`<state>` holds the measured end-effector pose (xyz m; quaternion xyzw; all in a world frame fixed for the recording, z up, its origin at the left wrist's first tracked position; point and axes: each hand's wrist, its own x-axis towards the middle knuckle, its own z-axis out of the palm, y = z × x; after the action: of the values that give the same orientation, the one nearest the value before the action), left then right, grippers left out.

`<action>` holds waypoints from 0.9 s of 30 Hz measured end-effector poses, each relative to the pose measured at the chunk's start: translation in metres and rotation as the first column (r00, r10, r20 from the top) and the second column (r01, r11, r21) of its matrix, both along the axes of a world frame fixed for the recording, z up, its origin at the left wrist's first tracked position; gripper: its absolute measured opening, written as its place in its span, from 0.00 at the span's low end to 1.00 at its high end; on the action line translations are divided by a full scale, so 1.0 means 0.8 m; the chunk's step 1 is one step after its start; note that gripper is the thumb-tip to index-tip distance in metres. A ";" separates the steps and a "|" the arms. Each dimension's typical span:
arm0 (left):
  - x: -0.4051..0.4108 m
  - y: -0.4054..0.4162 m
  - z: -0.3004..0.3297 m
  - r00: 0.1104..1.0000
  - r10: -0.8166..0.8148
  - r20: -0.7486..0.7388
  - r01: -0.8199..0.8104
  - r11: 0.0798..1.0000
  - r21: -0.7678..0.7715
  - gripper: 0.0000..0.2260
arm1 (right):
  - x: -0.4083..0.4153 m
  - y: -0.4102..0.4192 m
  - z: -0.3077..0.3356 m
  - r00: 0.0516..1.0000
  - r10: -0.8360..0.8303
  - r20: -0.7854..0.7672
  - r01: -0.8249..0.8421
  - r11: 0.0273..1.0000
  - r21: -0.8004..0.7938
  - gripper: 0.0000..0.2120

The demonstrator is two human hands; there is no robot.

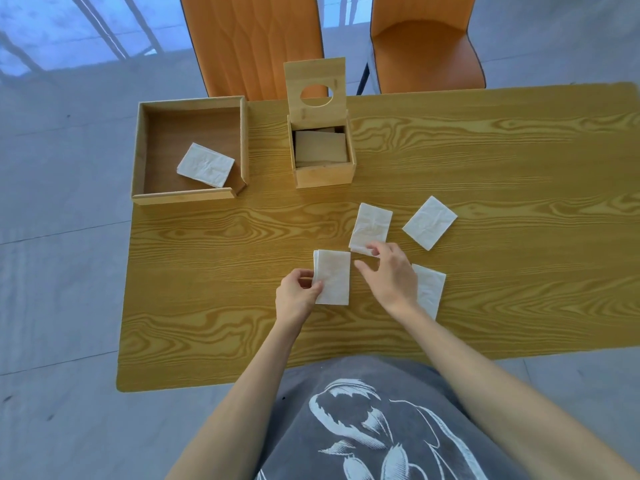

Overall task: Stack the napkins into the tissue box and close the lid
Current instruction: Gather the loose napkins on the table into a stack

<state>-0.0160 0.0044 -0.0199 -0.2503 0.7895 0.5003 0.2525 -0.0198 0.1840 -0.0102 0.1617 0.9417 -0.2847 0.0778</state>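
The wooden tissue box (pixel 323 174) stands at the table's far middle with its lid (pixel 315 72) raised upright; napkins lie inside it. My left hand (pixel 298 296) pinches the left edge of a small stack of white napkins (pixel 334 275) lying on the table. My right hand (pixel 389 271) grips the near corner of another napkin (pixel 370 225). A third napkin (pixel 429 223) lies to the right, and a fourth (pixel 431 289) is partly hidden under my right wrist.
A shallow wooden tray (pixel 138 147) at the far left holds one white napkin (pixel 206 164). Two orange chairs (pixel 252 43) stand beyond the table's far edge. The wooden table (pixel 519 271) extends to the right.
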 end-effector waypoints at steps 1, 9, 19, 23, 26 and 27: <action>0.001 0.001 0.000 1.000 0.006 -0.005 -0.006 1.000 0.007 0.13 | 0.009 0.012 0.001 0.996 -0.088 0.019 0.088 0.996 -0.006 0.17; 0.012 0.013 0.006 1.000 -0.018 0.004 0.018 0.996 0.089 0.17 | 0.063 0.071 0.001 0.780 -0.602 0.171 0.606 0.795 0.035 0.25; 0.015 0.020 0.009 1.000 0.000 -0.023 0.003 0.989 0.148 0.11 | 0.079 0.072 -0.003 0.715 -0.650 0.259 0.666 0.745 0.031 0.20; 0.021 0.019 0.006 0.999 0.029 0.027 -0.033 0.981 0.193 0.13 | 0.077 0.065 0.004 0.753 -0.627 0.201 0.649 0.758 -0.070 0.18; 0.024 0.018 0.003 0.996 0.067 0.066 -0.081 0.965 0.248 0.17 | 0.075 0.059 0.006 0.775 -0.610 0.162 0.631 0.743 -0.221 0.18; 0.025 0.017 0.003 0.993 0.080 0.086 -0.101 0.958 0.269 0.18 | 0.072 0.057 0.006 0.789 -0.595 0.152 0.612 0.743 -0.272 0.14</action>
<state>0.0039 0.0183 -0.0179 -0.2674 0.6909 0.6056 0.2905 0.0382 0.2293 -0.0053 0.4514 0.7799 -0.4324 0.0317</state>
